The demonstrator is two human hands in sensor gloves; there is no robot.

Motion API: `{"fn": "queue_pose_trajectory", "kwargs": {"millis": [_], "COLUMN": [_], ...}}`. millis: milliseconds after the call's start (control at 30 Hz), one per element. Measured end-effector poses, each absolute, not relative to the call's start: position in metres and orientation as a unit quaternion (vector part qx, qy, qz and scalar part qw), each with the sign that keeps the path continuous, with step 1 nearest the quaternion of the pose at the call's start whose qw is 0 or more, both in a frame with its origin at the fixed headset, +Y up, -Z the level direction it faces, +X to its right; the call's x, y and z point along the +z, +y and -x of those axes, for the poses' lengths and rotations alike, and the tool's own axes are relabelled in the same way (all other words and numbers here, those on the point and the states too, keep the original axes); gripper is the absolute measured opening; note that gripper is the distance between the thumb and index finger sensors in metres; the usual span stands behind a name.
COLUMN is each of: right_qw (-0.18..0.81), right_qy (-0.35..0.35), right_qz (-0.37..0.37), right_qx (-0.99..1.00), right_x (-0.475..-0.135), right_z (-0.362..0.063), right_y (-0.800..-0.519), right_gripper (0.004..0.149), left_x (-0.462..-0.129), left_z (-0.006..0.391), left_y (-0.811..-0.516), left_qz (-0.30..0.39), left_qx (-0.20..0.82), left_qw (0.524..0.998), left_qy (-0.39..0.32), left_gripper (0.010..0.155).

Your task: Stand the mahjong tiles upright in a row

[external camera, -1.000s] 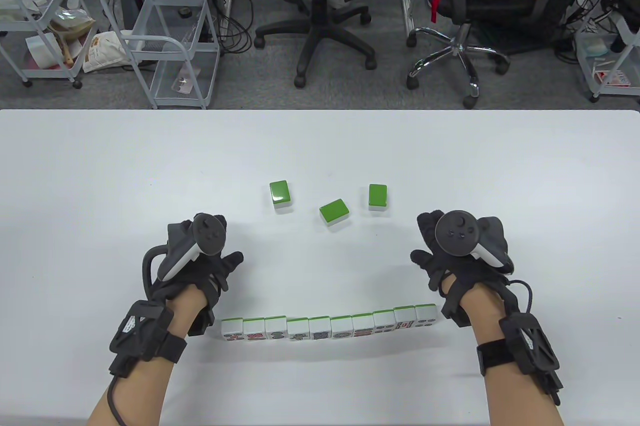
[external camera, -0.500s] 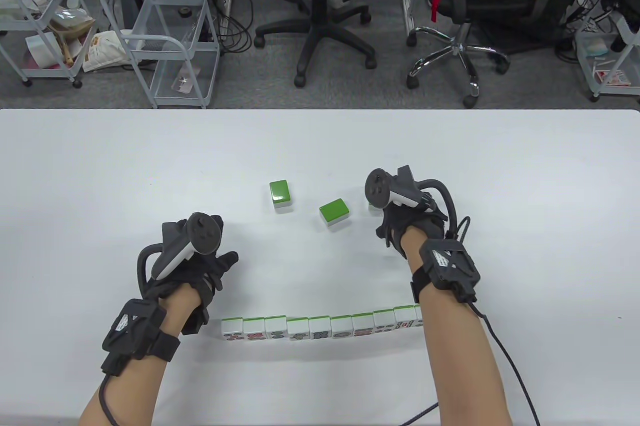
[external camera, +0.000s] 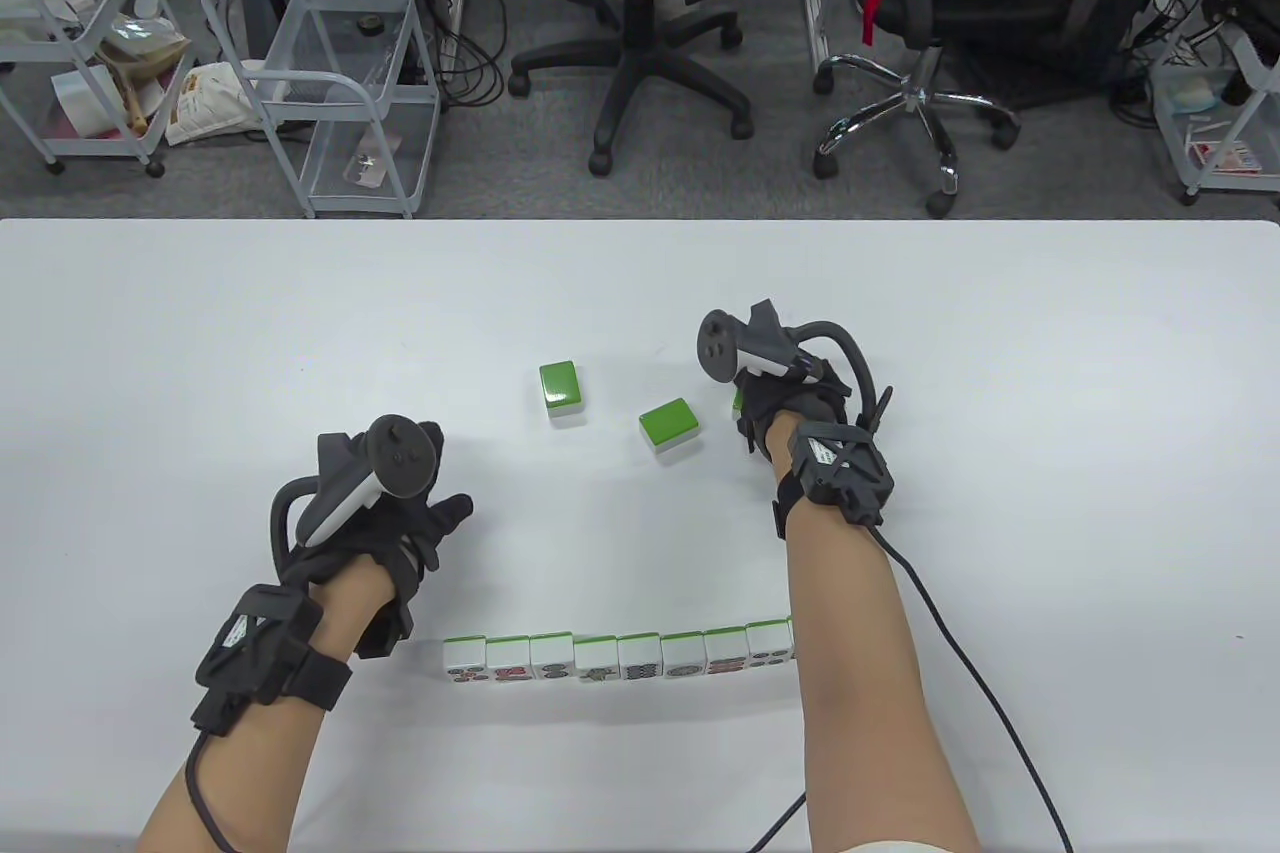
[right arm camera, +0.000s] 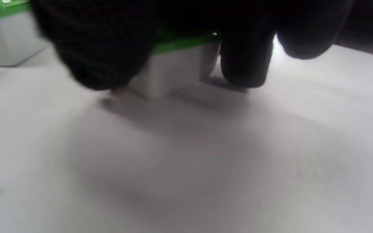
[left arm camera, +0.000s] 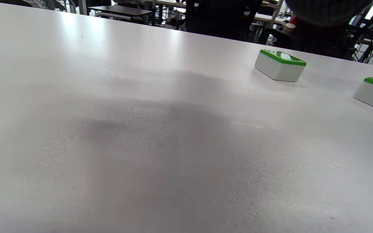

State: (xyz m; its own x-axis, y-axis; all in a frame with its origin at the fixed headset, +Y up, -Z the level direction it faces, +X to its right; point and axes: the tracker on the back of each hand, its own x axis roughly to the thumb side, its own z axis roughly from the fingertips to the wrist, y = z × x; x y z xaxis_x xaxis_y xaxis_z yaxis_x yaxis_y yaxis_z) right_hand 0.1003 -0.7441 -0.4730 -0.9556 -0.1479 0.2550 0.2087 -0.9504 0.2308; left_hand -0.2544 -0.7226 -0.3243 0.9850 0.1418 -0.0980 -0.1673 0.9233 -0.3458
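row of upright tiles (external camera: 618,655): long axis left-right along near table edge, faces toward the person | right hand (external camera: 790,413): fingers (right arm camera: 244,61) grip the rightmost face-down green-backed tile (right arm camera: 176,64), flat on table | since earlier: right hand reached forward onto it | left hand (external camera: 390,523): fingers loosely spread, holding nothing, beside row's left end
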Motion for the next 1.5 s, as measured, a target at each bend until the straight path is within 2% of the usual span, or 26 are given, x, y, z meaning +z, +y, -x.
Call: {"fn": "queue_pose_trajectory", "kwargs": {"millis": [167,267,400,500,700,867,1300,1500], "right_qw": [0.08,0.029,-0.031,-0.027,-0.07,-0.092,-0.163,-0.204], "right_qy": [-0.187,-0.199,-0.226,-0.279,-0.406,-0.467,-0.46,-0.434], "right_qz": [0.136,0.153,0.179,0.174,0.128,0.131,0.155,0.153], "right_qx": [-0.97,-0.968,-0.957,-0.944,-0.902,-0.87,-0.859,-0.864], "right_x": [-0.461,-0.445,-0.41,-0.381,-0.332,-0.306,-0.302,-0.312], "right_z": [-0.107,-0.123,-0.154,-0.18,-0.227,-0.235,-0.235,-0.246], "right_y": [-0.74,-0.722,-0.702,-0.698,-0.716,-0.735,-0.74,-0.739], "right_gripper": [0.081,0.081,0.081,0.08,0.08,0.08,0.074,0.058], "left_x": [-0.322,-0.321,-0.32,-0.319,-0.316,-0.314,-0.31,-0.31], "left_z": [0.255,0.257,0.257,0.256,0.254,0.255,0.263,0.263], "left_y": [-0.723,-0.723,-0.722,-0.722,-0.722,-0.722,-0.726,-0.726], "left_qz": [0.179,0.18,0.179,0.179,0.179,0.18,0.189,0.188], "left_qx": [0.076,0.079,0.081,0.08,0.078,0.083,0.09,0.09], "left_qw": [0.98,0.98,0.98,0.98,0.98,0.98,0.977,0.977], "left_qy": [0.036,0.038,0.038,0.034,0.033,0.036,0.048,0.049], "left_gripper": [0.085,0.085,0.085,0.085,0.085,0.085,0.085,0.085]}}
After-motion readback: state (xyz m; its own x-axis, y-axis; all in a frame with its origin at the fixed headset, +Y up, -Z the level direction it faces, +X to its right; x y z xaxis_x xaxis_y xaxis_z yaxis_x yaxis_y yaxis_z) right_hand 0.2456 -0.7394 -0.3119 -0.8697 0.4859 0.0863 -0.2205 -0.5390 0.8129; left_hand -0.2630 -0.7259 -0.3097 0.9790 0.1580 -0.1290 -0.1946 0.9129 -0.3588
